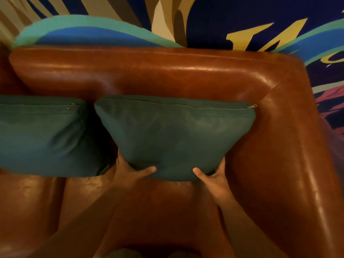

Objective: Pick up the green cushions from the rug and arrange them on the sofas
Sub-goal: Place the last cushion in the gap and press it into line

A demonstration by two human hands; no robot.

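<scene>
A green cushion [175, 135] leans upright against the backrest of a brown leather sofa [149, 71], its zipper along the top edge. My left hand [130, 174] grips its lower left corner and my right hand [214, 178] grips its lower right corner, thumbs on the front face. A second green cushion [42, 136] stands against the backrest just to the left, zipper also up, a narrow dark gap between the two.
The sofa's right armrest [288, 146] rises close beside the held cushion. The seat cushions [158, 211] lie below my forearms. A painted wall [223, 19] in blue, yellow and teal stands behind the backrest.
</scene>
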